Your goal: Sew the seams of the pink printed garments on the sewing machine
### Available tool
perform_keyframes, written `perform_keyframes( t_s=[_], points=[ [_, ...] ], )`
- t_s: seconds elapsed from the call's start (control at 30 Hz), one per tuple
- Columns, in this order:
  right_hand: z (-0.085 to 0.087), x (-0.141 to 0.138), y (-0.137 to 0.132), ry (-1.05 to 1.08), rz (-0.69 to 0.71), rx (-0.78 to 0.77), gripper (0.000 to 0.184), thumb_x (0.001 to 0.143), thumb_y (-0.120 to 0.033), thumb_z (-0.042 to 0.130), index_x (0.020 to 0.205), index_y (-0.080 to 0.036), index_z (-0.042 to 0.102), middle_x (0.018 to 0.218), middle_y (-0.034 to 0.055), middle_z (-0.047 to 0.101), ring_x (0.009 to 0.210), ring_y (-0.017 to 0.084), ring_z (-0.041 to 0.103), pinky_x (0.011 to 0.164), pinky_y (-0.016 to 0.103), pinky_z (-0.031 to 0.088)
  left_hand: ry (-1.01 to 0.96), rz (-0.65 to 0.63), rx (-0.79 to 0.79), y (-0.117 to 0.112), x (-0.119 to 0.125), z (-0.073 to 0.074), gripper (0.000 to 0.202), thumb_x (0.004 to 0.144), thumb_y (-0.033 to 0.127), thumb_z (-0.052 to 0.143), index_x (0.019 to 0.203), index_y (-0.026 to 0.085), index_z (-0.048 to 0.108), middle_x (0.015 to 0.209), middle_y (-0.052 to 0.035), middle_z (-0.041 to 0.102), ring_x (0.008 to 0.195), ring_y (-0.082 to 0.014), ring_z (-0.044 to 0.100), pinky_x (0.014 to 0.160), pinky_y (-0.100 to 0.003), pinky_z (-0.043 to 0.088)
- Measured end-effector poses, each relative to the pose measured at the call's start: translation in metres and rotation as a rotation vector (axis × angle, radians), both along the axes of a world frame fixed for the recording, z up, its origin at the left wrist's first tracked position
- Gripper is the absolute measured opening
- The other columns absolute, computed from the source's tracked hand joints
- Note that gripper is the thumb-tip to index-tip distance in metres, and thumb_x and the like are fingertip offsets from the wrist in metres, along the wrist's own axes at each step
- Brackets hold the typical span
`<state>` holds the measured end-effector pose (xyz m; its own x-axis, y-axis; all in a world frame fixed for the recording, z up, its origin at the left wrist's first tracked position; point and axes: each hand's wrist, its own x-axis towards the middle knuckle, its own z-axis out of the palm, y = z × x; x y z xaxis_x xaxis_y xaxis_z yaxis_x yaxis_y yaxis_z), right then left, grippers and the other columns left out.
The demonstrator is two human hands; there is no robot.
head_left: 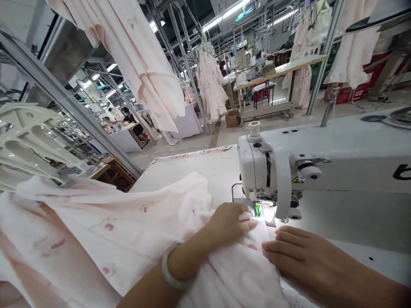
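**Pale pink printed cloth (pixel 105 231) at a white sewing machine head (pixel 282 171)**

The soft, pale pink cloth with small darker pink marks lies in a heavy, rumpled mass across the near left of the white flat surface (pixel 189 171) and runs off its near edge. Its front fold reaches right up to the machine's metal presser foot area (pixel 260 209), under the lit head. The left hand (pixel 227 224), with a pale green bangle (pixel 175 269) on its wrist, is curled and closed over a fold of the cloth just beside the foot, fingertips pointing toward the needle area. The right hand (pixel 298 252) lies open and nearly flat on the cloth, its fingers together and slightly bent, close to the foot but holding no visible pinch. The needle itself is too small and too hidden to make out.

The step in hand looks like positioning the fold at the foot rather than running a seam. The next move would seem to call for an even, flat layer squared under the foot, with the bulky mass kept from dragging off the surface.

Beyond the machine, long pale pink garments (pixel 210 83) hang from a metal rail. A worker (pixel 130 122) stands at a white table (pixel 126 141) across the aisle, and a woven basket (pixel 233 118) sits on the floor.
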<state>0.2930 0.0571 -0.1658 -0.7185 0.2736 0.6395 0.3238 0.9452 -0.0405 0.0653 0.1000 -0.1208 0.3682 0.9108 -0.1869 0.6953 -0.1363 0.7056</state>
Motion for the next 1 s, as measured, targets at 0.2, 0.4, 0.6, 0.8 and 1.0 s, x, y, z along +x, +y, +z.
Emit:
perform_keyframes(
  t_s=[0.2,0.4,0.6,0.8,1.0],
  points=[
    [0.013,0.001,0.007,0.014,-0.017,0.095,0.032,0.111,-0.005,0.044,0.105,-0.018,0.072,0.092,0.0056,0.081,0.077,0.02,0.073,0.081,0.039,0.055,-0.018,0.066,-0.032,0.004,0.005,0.001,0.034,0.09,0.024,0.077,0.068,0.021,0.051,0.074,0.0054,0.063,0.081,-0.0165,0.06,0.075,-0.026,0.042],
    [0.009,0.006,0.012,-0.027,-0.042,0.082,0.033,0.117,-0.018,0.04,0.111,-0.018,0.072,0.103,0.005,0.083,0.088,0.021,0.075,0.093,0.04,0.051,0.172,0.048,0.034,0.003,0.012,-0.002,0.028,0.092,0.03,0.076,0.072,0.022,0.058,0.079,0.0019,0.069,0.084,-0.02,0.065,0.075,-0.029,0.043],
    [0.002,0.011,0.019,-0.099,-0.116,0.139,0.035,0.116,-0.017,0.036,0.117,-0.016,0.071,0.114,0.0054,0.084,0.09,0.022,0.075,0.088,0.041,0.052,0.226,0.014,0.11,0.003,0.013,-0.009,0.016,0.096,0.031,0.074,0.086,0.022,0.066,0.092,-0.0022,0.075,0.093,-0.0238,0.071,0.086,-0.032,0.051],
    [-0.005,0.01,0.017,-0.115,-0.133,0.142,0.031,0.114,-0.015,0.04,0.116,-0.017,0.07,0.115,0.0072,0.083,0.095,0.024,0.075,0.092,0.043,0.052,0.302,0.024,0.14,0.002,0.016,-0.008,0.017,0.098,0.036,0.073,0.094,0.021,0.066,0.105,-0.0076,0.076,0.1,-0.0269,0.073,0.094,-0.035,0.058],
    [-0.012,0.01,0.019,-0.048,-0.128,0.08,0.035,0.118,-0.02,0.036,0.132,-0.016,0.068,0.122,0.0104,0.082,0.105,0.023,0.077,0.1,0.044,0.052,0.468,-0.063,0.2,0.002,0.027,0.007,0.017,0.097,0.031,0.066,0.082,0.021,0.066,0.094,-0.0098,0.075,0.1,-0.031,0.074,0.095,-0.039,0.057]
  ],
)
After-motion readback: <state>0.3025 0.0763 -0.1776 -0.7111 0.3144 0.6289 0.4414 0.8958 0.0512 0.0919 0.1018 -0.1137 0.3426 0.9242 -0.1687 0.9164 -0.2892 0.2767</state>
